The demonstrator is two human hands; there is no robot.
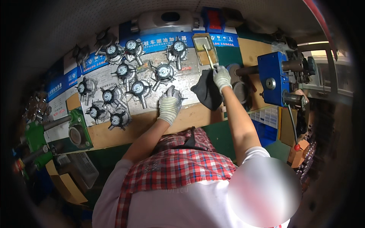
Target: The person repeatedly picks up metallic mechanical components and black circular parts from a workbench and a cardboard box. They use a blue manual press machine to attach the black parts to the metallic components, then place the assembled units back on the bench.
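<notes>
My right hand [222, 79], in a striped work glove, is closed round the thin pale handle of a brush [208, 57]. The brush's far end dips into a shallow rectangular tray [202, 59] holding something yellowish. Closer to my body, my gloved left hand [169, 106] grips a small metal housing [181, 98] on the worktop; the glove covers most of it. Beyond that hand stand several similar round metal housings, such as one housing [164, 72], each with a dark spoked piece on top. A black cloth [208, 93] lies between my hands.
A blue hand press [272, 79] with a red-knobbed lever [296, 146] stands at the right. At the left is a green clamping fixture [78, 131]. Printed cardboard [100, 81] lies under the housings. A large metal casing [165, 22] sits at the back.
</notes>
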